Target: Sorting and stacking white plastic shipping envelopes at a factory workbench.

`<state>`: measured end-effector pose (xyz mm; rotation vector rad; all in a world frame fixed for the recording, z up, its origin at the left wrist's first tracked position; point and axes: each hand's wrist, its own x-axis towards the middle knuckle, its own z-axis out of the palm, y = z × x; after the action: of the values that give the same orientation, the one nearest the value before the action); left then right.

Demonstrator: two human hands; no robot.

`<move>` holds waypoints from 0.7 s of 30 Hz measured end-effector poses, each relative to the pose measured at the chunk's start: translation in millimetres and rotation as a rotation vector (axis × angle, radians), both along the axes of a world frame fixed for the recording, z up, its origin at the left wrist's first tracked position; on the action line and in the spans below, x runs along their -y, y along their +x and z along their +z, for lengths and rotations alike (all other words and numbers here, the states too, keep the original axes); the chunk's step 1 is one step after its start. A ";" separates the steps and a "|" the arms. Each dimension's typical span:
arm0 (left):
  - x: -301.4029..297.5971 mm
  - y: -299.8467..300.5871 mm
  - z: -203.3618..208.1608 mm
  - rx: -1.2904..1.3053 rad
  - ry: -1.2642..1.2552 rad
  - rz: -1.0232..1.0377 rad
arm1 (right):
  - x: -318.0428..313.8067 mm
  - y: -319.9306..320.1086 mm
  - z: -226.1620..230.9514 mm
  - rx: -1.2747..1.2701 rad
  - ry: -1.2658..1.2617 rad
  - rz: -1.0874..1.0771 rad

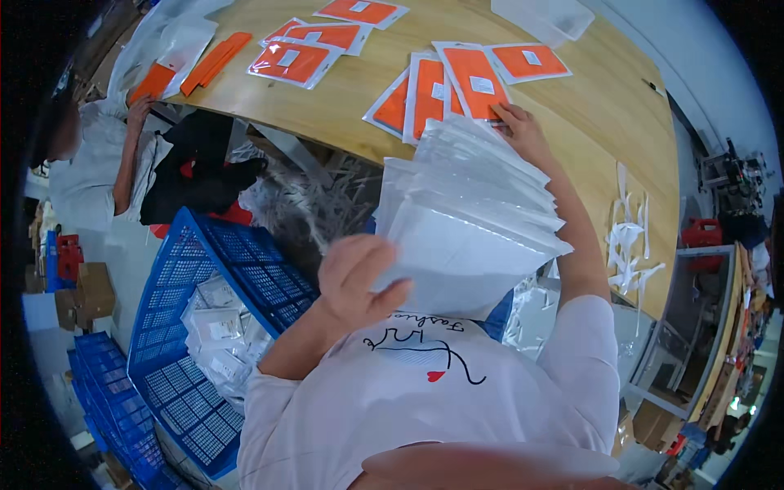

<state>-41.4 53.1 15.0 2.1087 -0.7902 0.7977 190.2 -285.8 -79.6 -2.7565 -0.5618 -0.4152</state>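
Observation:
A fanned stack of white plastic mailing bags (465,229) leans between the table edge and my chest. My left hand (359,278) hovers beside its left side, blurred, with the thumb apart from half-curled fingers and nothing visible in it. Beyond the stack, my right hand (524,131) has its fingers on the near end of an orange item in a clear bag (469,75), which bears a white label; its thumb is hidden. Other bagged orange items (425,96) overlap to the left of that one, and another bagged orange item (529,62) lies to its right.
More bagged orange items (296,59) lie across the wooden table (596,163). A co-worker's hand (140,112) touches orange pieces at far left. A blue basket (184,343) holding white packets stands left of me. White strips (627,237) hang at the right edge; a translucent bin (543,18) sits at the back.

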 end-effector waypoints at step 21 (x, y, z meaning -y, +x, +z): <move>51.5 41.6 10.3 -0.111 0.099 -0.090 | 65.8 -251.1 20.5 -0.001 -0.017 -0.246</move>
<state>0.3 1.6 25.3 2.1675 -0.8736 0.5993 -60.9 -351.7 -59.1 -2.8509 -0.2264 -0.4659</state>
